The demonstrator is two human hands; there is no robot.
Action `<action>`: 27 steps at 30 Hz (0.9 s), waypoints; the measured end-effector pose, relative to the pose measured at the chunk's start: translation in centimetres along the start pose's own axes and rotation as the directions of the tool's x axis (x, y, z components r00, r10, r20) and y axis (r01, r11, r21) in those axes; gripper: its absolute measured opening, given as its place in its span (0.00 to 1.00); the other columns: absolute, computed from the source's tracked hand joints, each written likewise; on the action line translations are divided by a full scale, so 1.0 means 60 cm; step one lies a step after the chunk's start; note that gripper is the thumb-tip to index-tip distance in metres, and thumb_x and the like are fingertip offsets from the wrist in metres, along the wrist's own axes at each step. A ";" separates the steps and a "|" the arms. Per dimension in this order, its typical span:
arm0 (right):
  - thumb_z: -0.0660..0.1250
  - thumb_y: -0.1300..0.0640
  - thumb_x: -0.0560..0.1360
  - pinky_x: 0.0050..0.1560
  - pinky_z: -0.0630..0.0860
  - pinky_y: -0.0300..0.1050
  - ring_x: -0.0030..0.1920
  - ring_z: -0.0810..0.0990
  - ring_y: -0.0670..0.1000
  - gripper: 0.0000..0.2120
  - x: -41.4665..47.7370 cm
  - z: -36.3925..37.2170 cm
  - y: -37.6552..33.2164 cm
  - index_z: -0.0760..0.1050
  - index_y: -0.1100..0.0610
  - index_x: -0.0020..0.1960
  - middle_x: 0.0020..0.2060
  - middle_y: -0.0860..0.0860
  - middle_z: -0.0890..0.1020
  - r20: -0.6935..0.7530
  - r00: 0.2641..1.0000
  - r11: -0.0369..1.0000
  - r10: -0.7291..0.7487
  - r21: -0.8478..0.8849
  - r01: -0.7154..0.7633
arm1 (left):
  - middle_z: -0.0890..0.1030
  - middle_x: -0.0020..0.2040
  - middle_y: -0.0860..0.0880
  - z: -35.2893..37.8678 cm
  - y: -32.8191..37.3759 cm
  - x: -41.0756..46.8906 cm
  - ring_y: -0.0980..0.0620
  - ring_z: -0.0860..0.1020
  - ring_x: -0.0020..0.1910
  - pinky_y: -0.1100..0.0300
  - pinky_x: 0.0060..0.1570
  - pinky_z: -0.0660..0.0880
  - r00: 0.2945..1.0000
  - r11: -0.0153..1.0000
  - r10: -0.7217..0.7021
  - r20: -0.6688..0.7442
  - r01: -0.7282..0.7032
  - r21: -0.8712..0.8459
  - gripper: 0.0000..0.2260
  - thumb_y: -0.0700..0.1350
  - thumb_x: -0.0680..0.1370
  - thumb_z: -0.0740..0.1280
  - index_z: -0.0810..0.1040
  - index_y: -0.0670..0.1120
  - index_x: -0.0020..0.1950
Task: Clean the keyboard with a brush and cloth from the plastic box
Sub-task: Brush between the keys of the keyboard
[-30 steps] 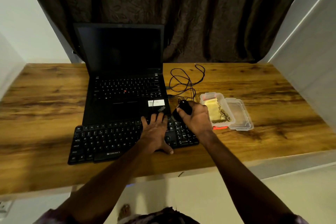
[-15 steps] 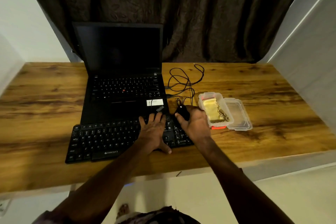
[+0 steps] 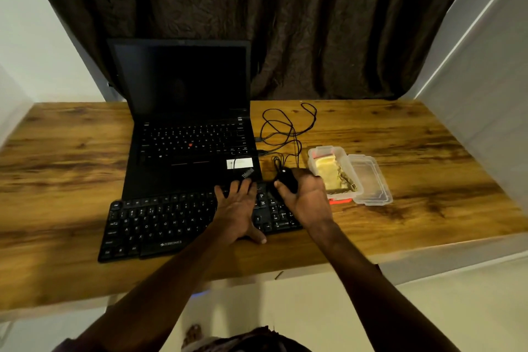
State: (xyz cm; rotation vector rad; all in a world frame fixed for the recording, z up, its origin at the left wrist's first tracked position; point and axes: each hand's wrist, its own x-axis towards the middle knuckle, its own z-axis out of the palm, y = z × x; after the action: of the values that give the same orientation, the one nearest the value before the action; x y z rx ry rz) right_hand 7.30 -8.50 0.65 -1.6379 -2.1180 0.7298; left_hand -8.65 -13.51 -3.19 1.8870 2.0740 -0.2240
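A black keyboard (image 3: 160, 226) lies on the wooden table in front of the laptop. My left hand (image 3: 237, 208) lies flat on its right half, fingers straight and spread. My right hand (image 3: 305, 197) grips a black wired mouse (image 3: 287, 178) just above the keyboard's right end. To the right stands an open clear plastic box (image 3: 341, 160) holding a yellow cloth (image 3: 331, 174); something red shows at the box's front edge. Its clear lid (image 3: 371, 183) lies beside it on the right. No brush is plainly visible.
An open black laptop (image 3: 188, 134) with a dark screen stands behind the keyboard. A tangle of black cable (image 3: 285, 128) lies between laptop and box. White walls flank the table (image 3: 428, 134) on both sides; a dark curtain hangs behind.
The keyboard and my left hand have shifted slightly left. My right hand with the mouse has stayed by the keyboard's right end, close to the plastic box.
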 end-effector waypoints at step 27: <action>0.71 0.48 0.76 0.57 0.81 0.54 0.59 0.80 0.55 0.23 0.018 -0.029 0.021 0.73 0.49 0.70 0.58 0.55 0.81 0.102 0.992 0.996 -0.074 0.055 0.069 | 0.52 0.78 0.48 0.002 -0.001 -0.002 0.43 0.52 0.76 0.31 0.72 0.49 1.000 1.000 0.008 -0.022 -0.008 0.002 0.63 0.71 0.58 0.76 0.47 0.46 0.81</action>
State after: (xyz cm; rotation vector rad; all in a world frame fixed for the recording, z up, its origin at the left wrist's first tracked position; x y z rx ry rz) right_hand 8.98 -6.92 1.24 -1.5197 -2.1975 0.8569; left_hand -8.66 -13.67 -3.27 1.9073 2.0805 -0.2038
